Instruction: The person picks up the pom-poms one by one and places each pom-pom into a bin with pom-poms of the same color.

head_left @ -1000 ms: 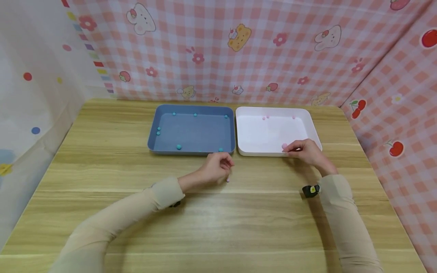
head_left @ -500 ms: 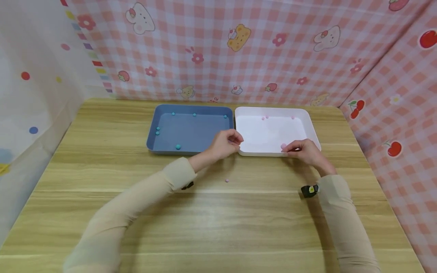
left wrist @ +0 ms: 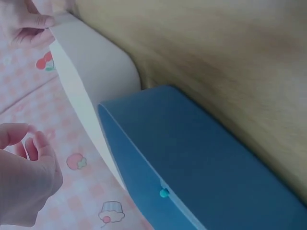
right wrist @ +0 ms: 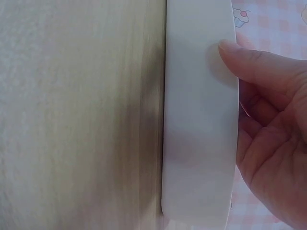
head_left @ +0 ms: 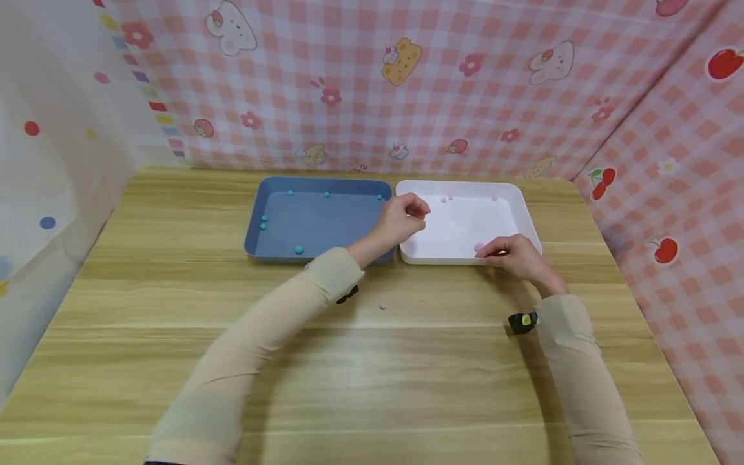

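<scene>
My right hand [head_left: 514,253] grips the near wall of the white tray [right wrist: 199,120], thumb outside and fingers inside. A larger pink ball [head_left: 479,247] lies by its fingertips; several small pink balls [head_left: 495,198] lie along the far side. Over the tray's left end hangs my left hand [head_left: 401,219], thumb and finger brought close together; I cannot tell whether something small is between them. Left of it stands the blue-grey tray [head_left: 251,239], holding several teal balls [head_left: 299,249]. Its near right corner is hidden behind the left arm. One small pink ball [head_left: 382,306] lies on the table.
Both trays stand side by side on a wooden table [head_left: 360,387], near its far edge. A pink checked cloth [head_left: 360,84] hangs behind, with another at the right. Black wrist bands [head_left: 523,322] show under both sleeves.
My left hand has risen from beside the pink ball on the table, moving away and right over the white tray. That ball stays put. The right hand keeps its hold on the tray.
</scene>
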{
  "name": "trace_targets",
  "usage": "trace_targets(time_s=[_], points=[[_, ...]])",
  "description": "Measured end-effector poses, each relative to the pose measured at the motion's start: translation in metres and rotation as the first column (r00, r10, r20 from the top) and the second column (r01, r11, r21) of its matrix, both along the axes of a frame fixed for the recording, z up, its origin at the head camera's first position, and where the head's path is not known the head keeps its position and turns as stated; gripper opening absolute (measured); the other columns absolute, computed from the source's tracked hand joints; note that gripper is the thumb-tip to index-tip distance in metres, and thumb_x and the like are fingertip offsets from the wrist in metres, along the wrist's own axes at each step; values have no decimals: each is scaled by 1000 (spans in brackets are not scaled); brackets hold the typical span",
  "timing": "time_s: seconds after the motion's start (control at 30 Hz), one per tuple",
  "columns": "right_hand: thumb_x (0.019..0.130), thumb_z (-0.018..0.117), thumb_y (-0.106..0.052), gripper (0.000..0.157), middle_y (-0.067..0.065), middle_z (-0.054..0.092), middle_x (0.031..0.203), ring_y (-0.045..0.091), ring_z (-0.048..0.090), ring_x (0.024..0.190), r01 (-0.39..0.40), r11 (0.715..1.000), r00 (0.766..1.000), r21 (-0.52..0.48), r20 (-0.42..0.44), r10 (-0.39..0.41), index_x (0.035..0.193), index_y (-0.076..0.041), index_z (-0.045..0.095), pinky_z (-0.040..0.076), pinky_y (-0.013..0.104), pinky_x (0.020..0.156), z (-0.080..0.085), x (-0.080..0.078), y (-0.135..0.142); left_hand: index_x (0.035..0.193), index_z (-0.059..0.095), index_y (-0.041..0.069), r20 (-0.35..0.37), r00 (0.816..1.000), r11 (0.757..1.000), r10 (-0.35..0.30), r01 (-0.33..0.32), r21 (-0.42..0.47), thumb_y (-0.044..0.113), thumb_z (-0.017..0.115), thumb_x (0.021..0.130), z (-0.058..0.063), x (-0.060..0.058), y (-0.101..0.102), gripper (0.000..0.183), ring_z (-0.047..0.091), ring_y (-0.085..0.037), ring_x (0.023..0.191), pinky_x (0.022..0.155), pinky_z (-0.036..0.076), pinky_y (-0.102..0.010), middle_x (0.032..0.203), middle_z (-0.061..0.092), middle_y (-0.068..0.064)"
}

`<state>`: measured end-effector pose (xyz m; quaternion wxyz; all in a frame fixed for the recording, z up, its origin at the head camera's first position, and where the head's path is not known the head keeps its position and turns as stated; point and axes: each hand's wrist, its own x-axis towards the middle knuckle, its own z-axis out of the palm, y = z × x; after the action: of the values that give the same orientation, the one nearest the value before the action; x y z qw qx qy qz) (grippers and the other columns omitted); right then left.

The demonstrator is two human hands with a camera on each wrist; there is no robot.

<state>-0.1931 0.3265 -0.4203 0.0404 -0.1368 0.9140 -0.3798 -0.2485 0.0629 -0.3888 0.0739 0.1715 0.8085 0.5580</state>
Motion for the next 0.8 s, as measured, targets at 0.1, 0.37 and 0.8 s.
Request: trace_targets(time_s=[0.1,0.37,0.8], points=[[78,71,6,6,22,69,91,0,57,75,-11,1000,1000,-1,-9,11,84,6,72,44,11,64,1,0,1,95,66,-3,-13,1000,1000,14,-14,-8,-5,60,79,1,-6,8,17,58,-18,81,66,44,-19,86,64,-10],[78,68,11,7,28,66,91,9,59,76,-13,1000,1000,-27,16,14,85,12,69,44,12,64,25,12,-16,95,65,-7,-1,999,999,32,-32,23,-7,60,78,-2,-18,22,18,55,-17,77,66,44,-18,84,62,-12],[77,70,9,7,26,67,91,1,56,74,0,999,1000,-37,15,1,84,10,70,43,11,63,7,3,-2,94,65,-6,-29,998,998,64,-63,12,-5,62,81,3,-24,25,14,55,-18,78,67,44,-17,86,62,-14]])
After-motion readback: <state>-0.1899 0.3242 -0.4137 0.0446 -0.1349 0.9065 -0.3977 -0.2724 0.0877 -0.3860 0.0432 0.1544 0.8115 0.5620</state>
